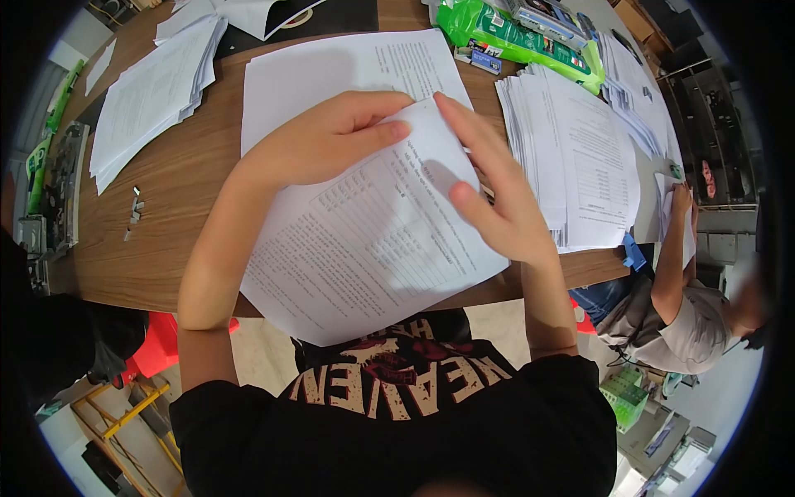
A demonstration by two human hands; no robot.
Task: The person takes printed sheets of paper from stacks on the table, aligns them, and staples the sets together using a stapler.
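Observation:
Printed sheets (pixel 364 232) lie in front of me at a slant, their lower corner hanging past the table edge over my shirt. My left hand (pixel 331 141) grips their top corner, thumb on the upper face and fingers curled behind. At the right edge, my right hand (pixel 501 199) steadies the same sheets, its fingers along the side and its thumb near the printed face. Whether this is one sheet or a thin set, I cannot tell. Beneath them, another printed page (pixel 315 74) rests on the wooden table (pixel 166 240).
A paper stack (pixel 153 99) is at the left, with small metal pieces (pixel 134 214) below it. On the right stands a thicker stack (pixel 592 174), with a green packet (pixel 522 45) behind. A seated person (pixel 683 311) handles papers at the far right.

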